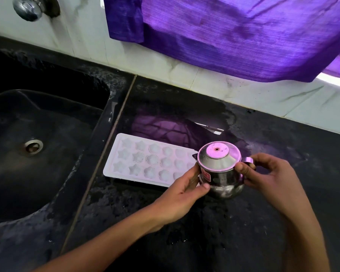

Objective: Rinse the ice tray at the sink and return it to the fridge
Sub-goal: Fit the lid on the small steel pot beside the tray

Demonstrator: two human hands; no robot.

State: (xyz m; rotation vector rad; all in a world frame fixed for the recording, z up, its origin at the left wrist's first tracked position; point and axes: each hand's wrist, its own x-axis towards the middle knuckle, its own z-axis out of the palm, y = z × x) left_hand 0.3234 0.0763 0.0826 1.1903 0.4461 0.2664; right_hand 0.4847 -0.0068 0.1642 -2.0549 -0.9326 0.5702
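One ice tray (pixel 147 160), one steel jug (pixel 221 171), two hands.

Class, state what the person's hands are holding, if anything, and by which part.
Both hold the small lidded steel jug: left hand grips its body, right hand holds the handle side, thumb by the lid's rim.

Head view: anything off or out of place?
Yes. Both hands, left and right, hold a lidded steel jug, not the white star-mould ice tray, which lies on the wet black countertop beside the sink.
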